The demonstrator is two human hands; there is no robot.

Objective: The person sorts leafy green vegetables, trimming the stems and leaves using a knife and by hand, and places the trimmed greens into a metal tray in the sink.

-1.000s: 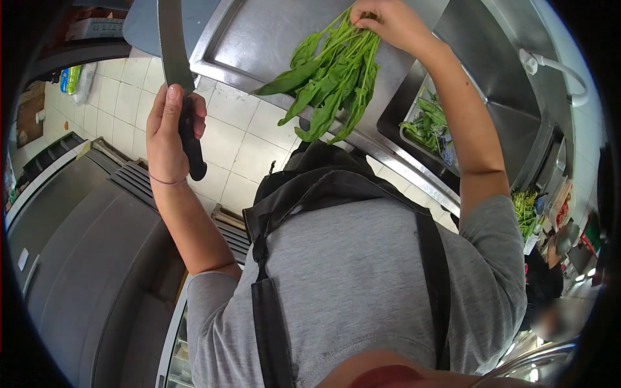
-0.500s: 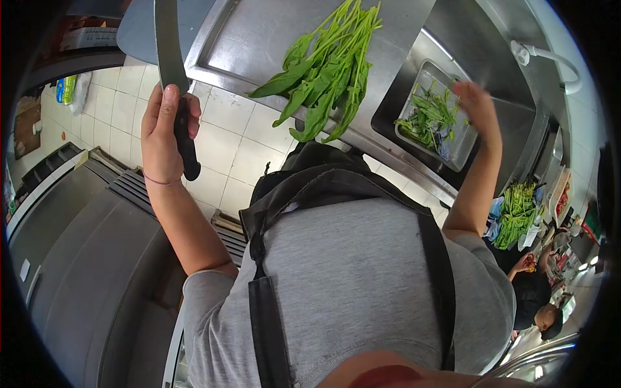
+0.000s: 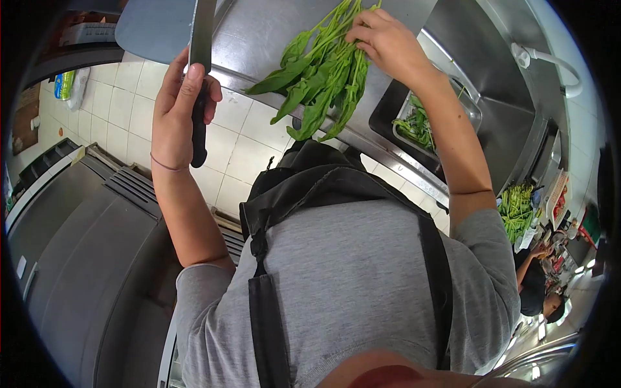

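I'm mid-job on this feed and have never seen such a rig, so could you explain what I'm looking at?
There is no machine here: you are seeing a person's two bare hands. The view comes from one camera worn on that person's head, looking forward and down, so the grey shirt in the middle is the wearer's own.

The left hand holds a knife by its handle, blade pointing toward the top of the picture. The right hand has its fingers on the stems of some greens; whether they are gripped is hard to tell. The greens lie on a metal counter. To the right, a tray with leaves in it is partly hidden behind the right arm.
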